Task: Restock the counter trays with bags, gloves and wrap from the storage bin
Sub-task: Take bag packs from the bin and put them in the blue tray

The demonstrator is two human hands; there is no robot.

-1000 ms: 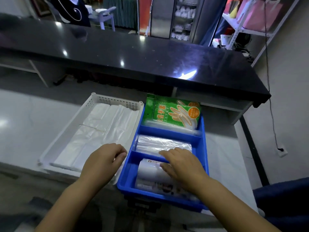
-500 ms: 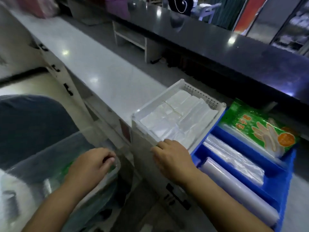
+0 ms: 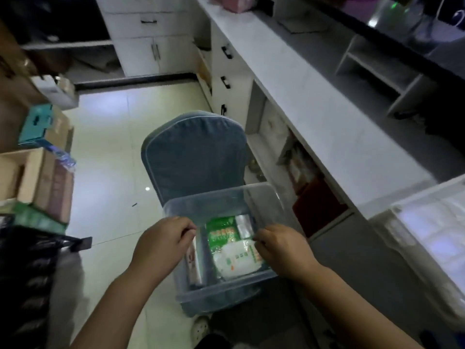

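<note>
Fetching stock: left hand [image 3: 164,244] and right hand [image 3: 283,249], fingers curled, grip unclear, flank the clear plastic storage bin [image 3: 216,197]; next, probably lift out its green printed packet [image 3: 221,233]

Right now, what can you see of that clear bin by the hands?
The storage bin is a lidless tub of clear, bluish plastic, sitting on a blue padded chair beside the counter. Inside lie a green packet, a white packet and rolls. The left hand and right hand curl at its sides.
</note>
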